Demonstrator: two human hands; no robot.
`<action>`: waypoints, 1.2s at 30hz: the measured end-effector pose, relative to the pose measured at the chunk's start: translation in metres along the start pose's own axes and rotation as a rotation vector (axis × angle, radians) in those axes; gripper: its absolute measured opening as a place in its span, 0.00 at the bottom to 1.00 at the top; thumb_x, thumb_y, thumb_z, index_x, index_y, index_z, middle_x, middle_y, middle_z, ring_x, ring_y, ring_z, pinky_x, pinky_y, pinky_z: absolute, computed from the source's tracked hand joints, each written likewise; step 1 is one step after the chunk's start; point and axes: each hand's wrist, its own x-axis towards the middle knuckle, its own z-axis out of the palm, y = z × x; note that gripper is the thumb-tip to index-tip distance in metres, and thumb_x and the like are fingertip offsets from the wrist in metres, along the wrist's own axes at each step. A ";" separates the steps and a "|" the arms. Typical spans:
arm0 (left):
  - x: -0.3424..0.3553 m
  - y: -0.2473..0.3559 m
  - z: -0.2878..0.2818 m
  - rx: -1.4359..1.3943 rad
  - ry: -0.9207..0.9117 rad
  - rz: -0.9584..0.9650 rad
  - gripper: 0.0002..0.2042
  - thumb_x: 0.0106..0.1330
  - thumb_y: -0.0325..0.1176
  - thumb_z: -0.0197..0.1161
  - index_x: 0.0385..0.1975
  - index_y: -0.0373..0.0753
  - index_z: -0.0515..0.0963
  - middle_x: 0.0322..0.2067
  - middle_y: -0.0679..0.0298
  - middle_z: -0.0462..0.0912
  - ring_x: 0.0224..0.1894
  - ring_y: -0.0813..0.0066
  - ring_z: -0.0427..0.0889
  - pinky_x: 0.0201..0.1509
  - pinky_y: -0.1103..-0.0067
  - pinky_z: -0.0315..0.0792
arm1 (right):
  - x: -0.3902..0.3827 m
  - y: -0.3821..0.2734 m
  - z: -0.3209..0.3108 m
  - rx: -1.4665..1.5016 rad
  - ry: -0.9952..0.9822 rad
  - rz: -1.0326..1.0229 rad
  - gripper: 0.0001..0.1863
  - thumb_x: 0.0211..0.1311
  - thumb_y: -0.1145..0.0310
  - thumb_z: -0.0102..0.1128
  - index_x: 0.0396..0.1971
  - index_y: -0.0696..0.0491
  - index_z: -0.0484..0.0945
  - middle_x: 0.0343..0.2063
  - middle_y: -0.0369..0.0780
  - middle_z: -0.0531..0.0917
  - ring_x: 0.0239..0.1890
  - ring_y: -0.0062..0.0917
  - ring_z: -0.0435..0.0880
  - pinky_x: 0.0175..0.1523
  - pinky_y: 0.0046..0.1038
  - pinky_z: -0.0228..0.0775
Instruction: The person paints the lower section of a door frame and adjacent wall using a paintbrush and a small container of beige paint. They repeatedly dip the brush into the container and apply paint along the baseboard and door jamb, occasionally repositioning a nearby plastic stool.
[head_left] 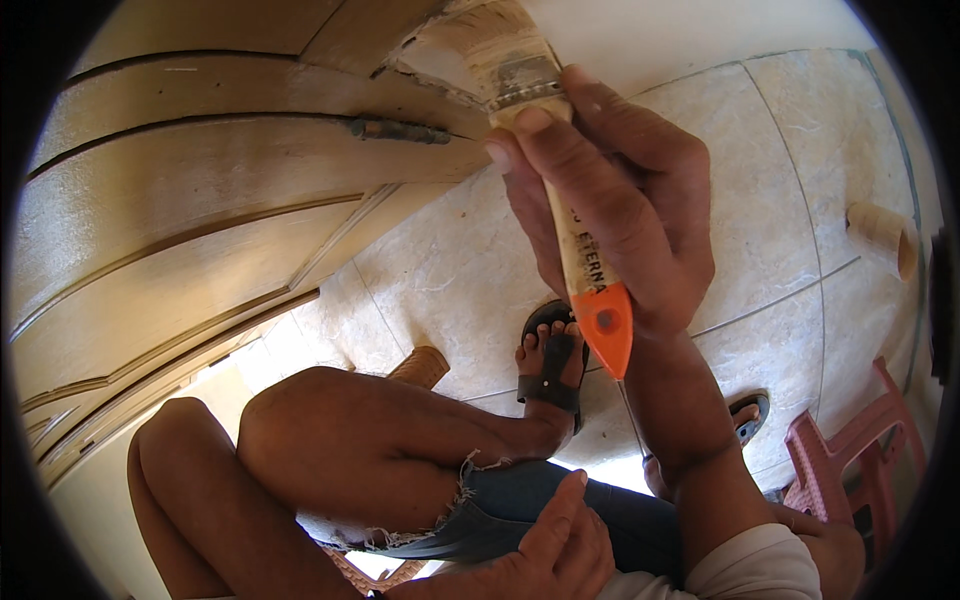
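Note:
My right hand grips a flat paintbrush with a pale wooden handle and an orange end. Its bristles press against the edge of a light wooden door with raised panels, at the top of the view. A metal hinge shows on the door just left of the bristles. My left hand rests closed on my thigh, over frayed denim shorts, at the bottom. My crossed bare legs fill the lower middle.
The floor is pale marbled tile. My sandalled foot rests on it below the brush. A cardboard tube lies at the right. A pink plastic stool stands at the lower right. A woven seat edge shows under my leg.

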 end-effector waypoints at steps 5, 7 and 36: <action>-0.002 0.000 -0.003 0.002 -0.009 -0.010 0.17 0.73 0.41 0.55 0.51 0.34 0.79 0.46 0.56 0.85 0.53 0.59 0.82 0.74 0.51 0.63 | 0.009 -0.001 -0.001 0.061 0.081 0.052 0.21 0.53 0.79 0.79 0.49 0.57 0.84 0.47 0.47 0.81 0.46 0.28 0.87 0.45 0.20 0.86; 0.002 -0.005 -0.001 0.011 -0.009 0.011 0.17 0.73 0.41 0.55 0.51 0.34 0.79 0.46 0.56 0.85 0.54 0.59 0.82 0.75 0.51 0.63 | 0.008 0.004 -0.006 0.045 0.086 0.058 0.21 0.53 0.79 0.79 0.48 0.57 0.84 0.45 0.46 0.82 0.46 0.29 0.88 0.45 0.21 0.86; 0.007 0.005 -0.003 0.050 -0.077 -0.035 0.18 0.74 0.43 0.56 0.52 0.35 0.78 0.47 0.56 0.85 0.55 0.61 0.82 0.76 0.51 0.62 | 0.000 0.033 -0.007 0.859 0.109 0.642 0.12 0.65 0.82 0.67 0.46 0.66 0.80 0.35 0.52 0.88 0.33 0.37 0.92 0.37 0.31 0.91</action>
